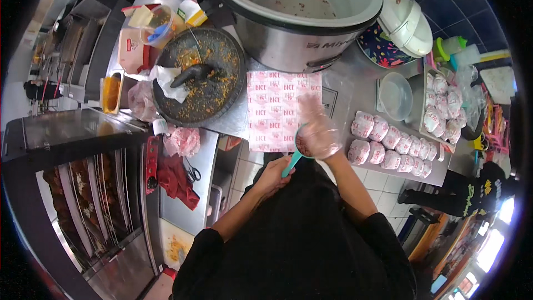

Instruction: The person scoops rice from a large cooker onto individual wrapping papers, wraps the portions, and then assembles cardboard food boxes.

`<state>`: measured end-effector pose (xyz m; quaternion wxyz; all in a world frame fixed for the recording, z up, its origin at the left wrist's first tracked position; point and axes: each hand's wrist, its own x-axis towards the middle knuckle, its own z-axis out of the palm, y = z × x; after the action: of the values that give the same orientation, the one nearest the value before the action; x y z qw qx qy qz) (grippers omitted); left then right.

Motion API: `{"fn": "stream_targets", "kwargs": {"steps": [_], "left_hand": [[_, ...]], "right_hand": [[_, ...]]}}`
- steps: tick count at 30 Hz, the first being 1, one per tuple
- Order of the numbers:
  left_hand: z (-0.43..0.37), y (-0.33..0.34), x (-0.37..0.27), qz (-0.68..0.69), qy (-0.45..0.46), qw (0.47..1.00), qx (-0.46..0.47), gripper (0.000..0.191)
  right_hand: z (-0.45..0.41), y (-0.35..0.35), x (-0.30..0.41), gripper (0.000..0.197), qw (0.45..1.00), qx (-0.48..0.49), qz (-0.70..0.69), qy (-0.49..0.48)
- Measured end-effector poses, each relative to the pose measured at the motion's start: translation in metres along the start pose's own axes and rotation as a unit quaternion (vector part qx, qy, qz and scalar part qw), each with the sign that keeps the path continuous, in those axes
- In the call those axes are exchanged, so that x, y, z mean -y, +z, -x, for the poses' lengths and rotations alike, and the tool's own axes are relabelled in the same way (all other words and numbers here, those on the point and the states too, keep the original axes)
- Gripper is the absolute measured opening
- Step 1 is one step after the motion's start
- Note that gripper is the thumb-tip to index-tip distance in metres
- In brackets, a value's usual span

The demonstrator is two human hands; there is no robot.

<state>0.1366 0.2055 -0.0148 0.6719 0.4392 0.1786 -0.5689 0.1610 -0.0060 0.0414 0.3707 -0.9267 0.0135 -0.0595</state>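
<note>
My left hand point(272, 178) grips the handle of a turquoise scoop point(292, 163) just in front of my black top. Reddish-brown grains, possibly cooked rice, lie in the scoop's bowl point(303, 145). My right hand point(320, 131) wears a clear plastic glove and is blurred, right beside and partly over the bowl; its fingers are too smeared to read. Behind both hands, a stack of printed pink-and-white wrapping paper point(270, 110) lies on the steel table point(227, 123). Directly beyond the paper stands a large rice cooker point(283, 46), uncovered, with scattered grains on its inner floor.
A stone mortar point(225, 87) with a pestle point(193, 74) stands left. Two rows of wrapped portions point(390, 137) sit on the right, near a clear plastic bowl point(395, 96) and a tray point(427, 104) of more portions. A display cabinet point(79, 129) is at left; another person point(466, 196) stands far right.
</note>
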Motion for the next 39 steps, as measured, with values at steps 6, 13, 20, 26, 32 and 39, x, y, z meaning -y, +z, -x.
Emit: {"fn": "stream_targets", "kwargs": {"steps": [6, 13, 20, 26, 32, 39], "left_hand": [[-0.044, -0.034, -0.037, -0.241, 0.391, 0.853, -0.247, 0.037], [-0.064, -0.025, -0.025, -0.737, 0.392, 0.467, -0.292, 0.061], [-0.064, -0.005, -0.008, -0.765, 0.32, 0.469, -0.304, 0.078], [-0.075, -0.049, -0.005, -0.802, 0.313, 0.44, -0.255, 0.078], [-0.06, -0.055, -0.037, -0.822, 0.365, 0.377, -0.222, 0.069], [-0.031, -0.037, -0.045, -0.761, 0.455, 0.388, -0.252, 0.061]], "right_hand": [[0.021, -0.028, -0.034, 0.065, 0.97, -0.128, -0.13, 0.162], [0.07, 0.065, -0.047, 0.071, 0.947, 0.212, 0.212, 0.118], [0.081, 0.081, -0.057, 0.073, 0.937, 0.233, 0.218, 0.142], [0.079, 0.08, -0.058, 0.077, 0.942, 0.224, 0.203, 0.143], [0.071, 0.081, -0.053, 0.08, 0.935, 0.219, 0.231, 0.155], [0.074, 0.092, -0.062, 0.053, 0.921, 0.201, 0.32, 0.097]]}}
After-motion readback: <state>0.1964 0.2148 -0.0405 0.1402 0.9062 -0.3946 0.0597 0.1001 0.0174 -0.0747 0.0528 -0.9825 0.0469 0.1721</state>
